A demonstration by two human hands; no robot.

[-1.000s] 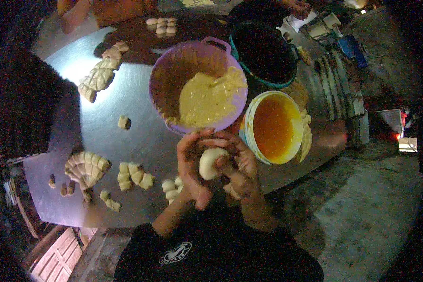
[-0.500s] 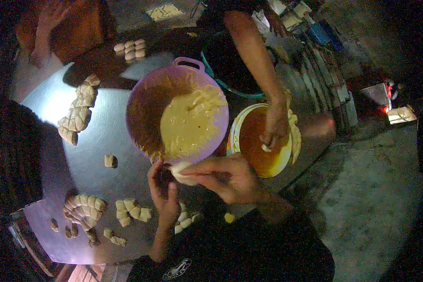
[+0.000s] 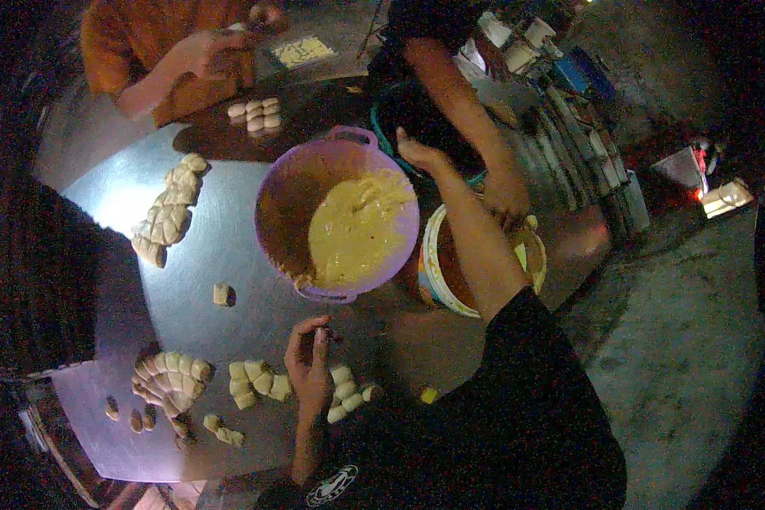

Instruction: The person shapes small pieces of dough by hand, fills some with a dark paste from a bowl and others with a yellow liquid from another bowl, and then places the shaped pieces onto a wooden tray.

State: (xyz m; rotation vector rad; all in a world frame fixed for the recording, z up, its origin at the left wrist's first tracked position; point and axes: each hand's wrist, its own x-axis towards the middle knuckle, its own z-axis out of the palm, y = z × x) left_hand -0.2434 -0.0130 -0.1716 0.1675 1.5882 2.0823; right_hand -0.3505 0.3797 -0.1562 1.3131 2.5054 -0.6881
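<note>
Just below the purple basin (image 3: 268, 255) of pale yellow paste (image 3: 357, 229), my left hand (image 3: 310, 361) is half curled, thumb and fingers apart, no dough visible in it. My right arm reaches across the white bucket (image 3: 438, 272) of orange liquid. At its end, my right hand (image 3: 423, 155) hovers by the dark tub with a teal rim (image 3: 382, 127), fingers loosely apart and no dough piece showing. Beside my left wrist lie several pale dough pieces (image 3: 342, 395). A co-worker's hand (image 3: 508, 200) is over the bucket's far side, partly behind my forearm.
Dough rows (image 3: 168, 212), a fan of dough pieces (image 3: 172, 380) and a single dough piece (image 3: 222, 295) lie on the metal table (image 3: 255, 331). Across it, a person in orange (image 3: 166, 51) handles something small and white. Stacked slats (image 3: 578, 153) stand right, near a glowing fire (image 3: 701, 183).
My right hand has left the white dough piece at my left hand and swung up and away to the dark tub. The dough is out of sight. The person in orange has raised their hands.
</note>
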